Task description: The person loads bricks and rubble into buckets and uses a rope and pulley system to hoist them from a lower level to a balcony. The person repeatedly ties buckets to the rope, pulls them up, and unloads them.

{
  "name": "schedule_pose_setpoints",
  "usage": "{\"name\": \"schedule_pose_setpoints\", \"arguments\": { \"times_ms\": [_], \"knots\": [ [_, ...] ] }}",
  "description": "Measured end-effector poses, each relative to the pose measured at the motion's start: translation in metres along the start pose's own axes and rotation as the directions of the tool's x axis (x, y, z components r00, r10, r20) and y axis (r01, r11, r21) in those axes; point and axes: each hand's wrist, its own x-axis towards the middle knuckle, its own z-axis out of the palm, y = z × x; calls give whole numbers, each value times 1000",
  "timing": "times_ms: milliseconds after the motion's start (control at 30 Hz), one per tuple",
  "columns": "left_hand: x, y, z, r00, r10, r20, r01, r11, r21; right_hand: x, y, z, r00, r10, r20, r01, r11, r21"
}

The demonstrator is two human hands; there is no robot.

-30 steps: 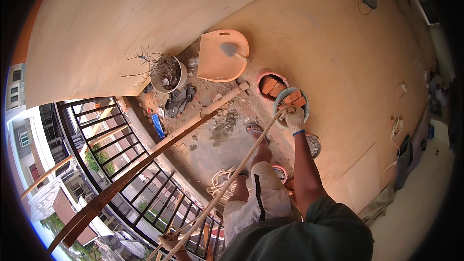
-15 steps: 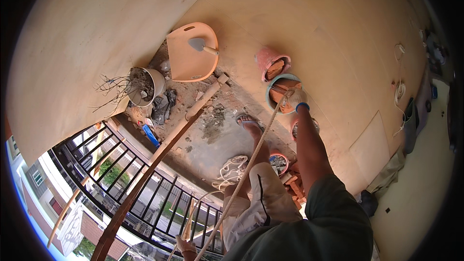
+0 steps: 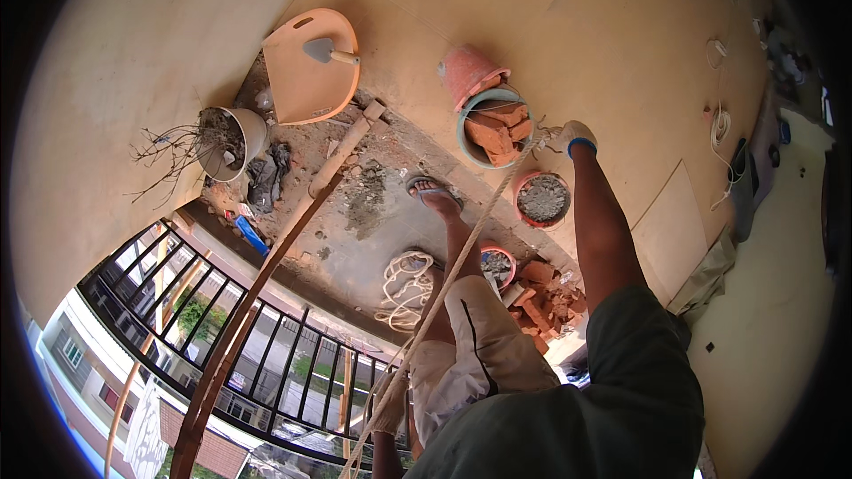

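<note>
A pale rope (image 3: pixel 475 244) runs taut from the rim of a teal bucket (image 3: pixel 463 140) down to the lower left. Broken red bricks (image 3: pixel 497 133) fill that bucket. Just right of its rim, my right hand (image 3: pixel 577 135), a blue band at its wrist, closes on the knotted end of the rope. Its fingers are small and partly blurred. My left hand (image 3: pixel 388 406), low beside the railing, is wrapped around the rope's lower length.
Close to the teal bucket are a tilted pink bucket (image 3: pixel 470 73) and a red bucket of grey rubble (image 3: pixel 543 200). Loose bricks (image 3: pixel 537 302) lie nearer. A wooden pole (image 3: pixel 293 235) slants along the black railing (image 3: pixel 293 372). Coiled rope (image 3: pixel 406 288) lies on the floor by my legs.
My right hand has moved from over the teal bucket's rim to its right side. My left hand has come up further into view along the rope. The whole view has shifted.
</note>
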Motion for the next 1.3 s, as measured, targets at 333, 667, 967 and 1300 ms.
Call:
{"name": "schedule_pose_setpoints", "arguments": {
  "times_ms": [333,667,967,1300],
  "knots": [
    [-31,-54,9,978,-205,-29,204,978,-52,-43,-53,82,935,344,-85,314,-694,648],
    [5,-3,6,914,393,-103,-385,919,86,-241,-197,186,860,108,-500,497,52,866],
    [110,19,18,798,562,-218,-390,758,523,-242,-166,146,749,-217,-626,623,551,555],
    [305,149,130,913,245,326,-116,922,-369,-171,-190,100,530,-756,-384,813,325,483]
  ]
}}
